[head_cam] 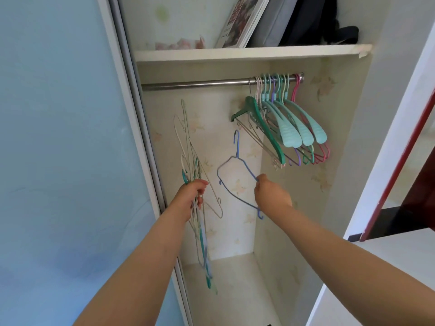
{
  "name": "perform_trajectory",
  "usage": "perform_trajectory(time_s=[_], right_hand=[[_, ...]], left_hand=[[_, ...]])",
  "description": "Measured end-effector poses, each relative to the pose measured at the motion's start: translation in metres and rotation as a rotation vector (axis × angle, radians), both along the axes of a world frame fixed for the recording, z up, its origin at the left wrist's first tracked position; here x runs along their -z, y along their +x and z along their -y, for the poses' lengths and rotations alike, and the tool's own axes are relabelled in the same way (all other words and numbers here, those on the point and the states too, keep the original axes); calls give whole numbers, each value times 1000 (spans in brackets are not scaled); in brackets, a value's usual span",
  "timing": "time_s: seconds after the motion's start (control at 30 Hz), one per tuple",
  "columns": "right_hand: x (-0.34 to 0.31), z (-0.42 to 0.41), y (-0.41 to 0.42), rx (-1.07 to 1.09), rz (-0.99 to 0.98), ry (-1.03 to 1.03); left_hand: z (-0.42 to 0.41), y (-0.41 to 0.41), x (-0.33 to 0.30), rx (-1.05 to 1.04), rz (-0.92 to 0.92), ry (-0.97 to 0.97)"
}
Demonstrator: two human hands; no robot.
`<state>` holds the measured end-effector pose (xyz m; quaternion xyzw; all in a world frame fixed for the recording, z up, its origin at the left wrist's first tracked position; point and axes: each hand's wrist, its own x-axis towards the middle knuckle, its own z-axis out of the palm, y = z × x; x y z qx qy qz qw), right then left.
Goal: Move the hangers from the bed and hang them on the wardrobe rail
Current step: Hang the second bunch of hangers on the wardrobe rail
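Head view, facing the open wardrobe. Right hand (270, 191) pinches one blue wire hanger (237, 175) by its shoulder, fingers curled onto the wire; the hook points up and sits well below the rail (195, 85). Left hand (194, 194) is wrapped round a bundle of thin hangers (188, 161) (white, some green, count not readable), hooks fanned upward near the door edge, the lower ends trailing down past the wrist.

A row of hung hangers (282, 118) crowds the right end of the rail; the left stretch of rail is bare. Shelf (247, 52) above carries books and a dark bag. The bed is not in view.

Judged step: lifting the blue hanger to hook it on the rail; bundle waits its turn.

Risks from here:
- The grip is off-centre, at one shoulder, so the hanger can swing or twist and the hook may miss the rail or face the wrong way.
- The hook or the small notch hooks could snag the hung row if the approach goes too far right.
- The bundle looks tangled; wires could catch on one another or on the door edge, and a loose one could slide out and drop to the wardrobe floor (226, 278).
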<state>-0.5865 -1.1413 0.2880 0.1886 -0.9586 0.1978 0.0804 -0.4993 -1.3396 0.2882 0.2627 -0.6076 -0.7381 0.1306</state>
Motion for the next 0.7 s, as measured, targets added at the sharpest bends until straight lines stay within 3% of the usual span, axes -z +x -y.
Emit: perform_trajectory(time_s=[0.1, 0.33, 0.7], right_hand=[[-20, 7, 1, -25, -85, -195], [-83, 17, -27, -44, -411, -358], [-133, 41, -74, -79, -72, -215]], left_hand=[[-1, 0, -9, 1, -9, -13], [-10, -2, -32, 4, -31, 15], [-7, 2, -30, 41, -103, 187]])
